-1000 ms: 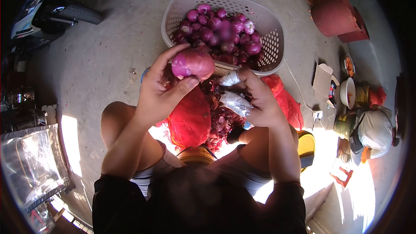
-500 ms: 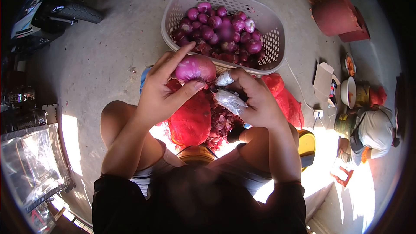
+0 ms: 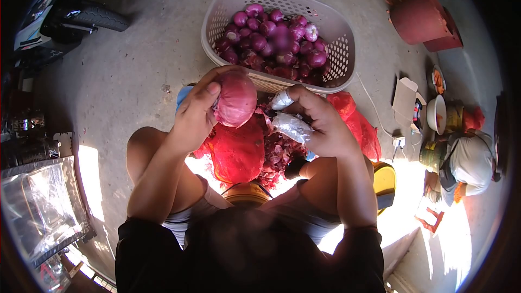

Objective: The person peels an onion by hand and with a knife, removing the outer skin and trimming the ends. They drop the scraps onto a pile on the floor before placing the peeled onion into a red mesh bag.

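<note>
A large red onion [image 3: 235, 99] is held by my left hand [image 3: 199, 109], its thumb on the left side and fingers behind. To the right, my right hand [image 3: 315, 122] has silvery wrapping on thumb and index finger; its fingers are curled, and what they hold, if anything, is too dark and small to make out. Beneath the hands lie a red mesh bag [image 3: 237, 152] and a heap of onion skins [image 3: 281, 157]. Beyond them stands a perforated grey basket [image 3: 217, 8] with many purple onions [image 3: 260, 42] inside.
Another red mesh bag [image 3: 355, 125] lies right of my right hand. A yellow object [image 3: 384, 184] is beside my right knee. At the far right a person [image 3: 471, 163] bends near a white bowl [image 3: 436, 115]. Red tubs [image 3: 420, 17] stand at upper right, a wheel [image 3: 100, 16] at upper left.
My left hand has turned the onion, and its fingers now curl behind it. The onion has moved slightly left and down, farther from my right hand.
</note>
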Demonstrator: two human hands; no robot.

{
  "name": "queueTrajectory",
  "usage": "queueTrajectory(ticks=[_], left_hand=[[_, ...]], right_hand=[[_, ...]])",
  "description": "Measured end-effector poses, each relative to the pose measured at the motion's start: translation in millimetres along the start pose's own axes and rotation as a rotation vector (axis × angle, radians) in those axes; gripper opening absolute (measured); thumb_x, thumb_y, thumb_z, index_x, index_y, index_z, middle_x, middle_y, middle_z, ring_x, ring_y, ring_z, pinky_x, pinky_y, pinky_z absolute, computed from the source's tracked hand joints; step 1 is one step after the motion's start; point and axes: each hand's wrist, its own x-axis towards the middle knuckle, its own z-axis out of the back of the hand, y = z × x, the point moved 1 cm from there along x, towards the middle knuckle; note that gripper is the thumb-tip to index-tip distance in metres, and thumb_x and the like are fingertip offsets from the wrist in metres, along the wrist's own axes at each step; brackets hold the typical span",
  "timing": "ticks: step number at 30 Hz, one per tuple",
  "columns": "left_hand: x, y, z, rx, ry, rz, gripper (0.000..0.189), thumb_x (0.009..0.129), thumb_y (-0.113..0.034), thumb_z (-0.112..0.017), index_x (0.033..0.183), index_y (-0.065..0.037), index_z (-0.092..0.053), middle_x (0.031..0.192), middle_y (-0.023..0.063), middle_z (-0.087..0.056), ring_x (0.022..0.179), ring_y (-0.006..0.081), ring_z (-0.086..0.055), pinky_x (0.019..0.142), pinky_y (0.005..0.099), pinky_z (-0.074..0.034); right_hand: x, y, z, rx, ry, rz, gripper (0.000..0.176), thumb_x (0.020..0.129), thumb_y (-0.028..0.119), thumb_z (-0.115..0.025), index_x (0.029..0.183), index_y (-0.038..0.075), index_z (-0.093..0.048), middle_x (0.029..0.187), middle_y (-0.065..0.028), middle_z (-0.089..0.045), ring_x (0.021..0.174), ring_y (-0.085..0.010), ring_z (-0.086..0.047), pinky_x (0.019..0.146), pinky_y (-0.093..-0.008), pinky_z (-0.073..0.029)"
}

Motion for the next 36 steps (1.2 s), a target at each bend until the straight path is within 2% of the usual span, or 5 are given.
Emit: queueTrajectory(ticks=[4,8,11,17,36], left_hand=[[-1,1,-4,-0.109,-0.005,0.016,0.05,0.093,-0.035,-0.044,0.128,0.001,-0.038,0.117,0.0108,-0.05,0.109,0.019,-0.051,0.094,0.0334,-0.041],[-2,-2,-3,-0.014,-0.052,0.0,0.054,0.09,-0.037,-0.048,0.127,0.0,-0.036,0.114,0.0137,-0.053,0.103,0.0216,-0.056,0.087,0.0341,-0.046],[0,3,-6,-0.052,-0.138,-0.111,0.045,0.089,-0.019,-0.057,0.125,-0.002,-0.035,0.111,0.0094,-0.051,0.105,0.0166,-0.051,0.089,0.032,-0.044],[0,9,-5,-0.045,-0.134,-0.181,0.044,0.086,-0.013,-0.062,0.119,-0.004,-0.034,0.113,0.0073,-0.05,0.103,0.0133,-0.051,0.089,0.0298,-0.043],[1,12,-11,-0.024,-0.166,-0.243,0.045,0.082,-0.007,-0.066,0.112,-0.006,-0.032,0.111,0.0087,-0.05,0.101,0.0142,-0.052,0.089,0.0308,-0.043]], right_hand=[[-1,3,-2,0.082,-0.022,-0.066,0.041,0.076,0.001,-0.065,0.113,0.001,-0.047,0.099,-0.0093,-0.061,0.09,-0.0171,-0.061,0.078,-0.0295,-0.047],[-3,-1,-1,-0.025,-0.119,0.017,0.044,0.074,0.006,-0.069,0.112,0.002,-0.047,0.088,-0.0104,-0.062,0.079,-0.0217,-0.063,0.07,-0.031,-0.048],[-4,-1,-8,-0.232,-0.22,0.147,0.048,0.071,0.011,-0.071,0.112,0.004,-0.047,0.081,-0.0121,-0.062,0.07,-0.0274,-0.064,0.063,-0.0341,-0.048],[3,3,-23,-0.511,-0.19,0.227,0.053,0.066,0.013,-0.071,0.112,0.005,-0.047,0.079,-0.0146,-0.061,0.066,-0.0334,-0.062,0.056,-0.0401,-0.049],[15,-6,-29,-0.377,-0.326,0.38,0.047,0.072,0.007,-0.069,0.114,0.004,-0.05,0.114,-0.0162,-0.058,0.093,-0.0322,-0.063,0.077,-0.0342,-0.051]])
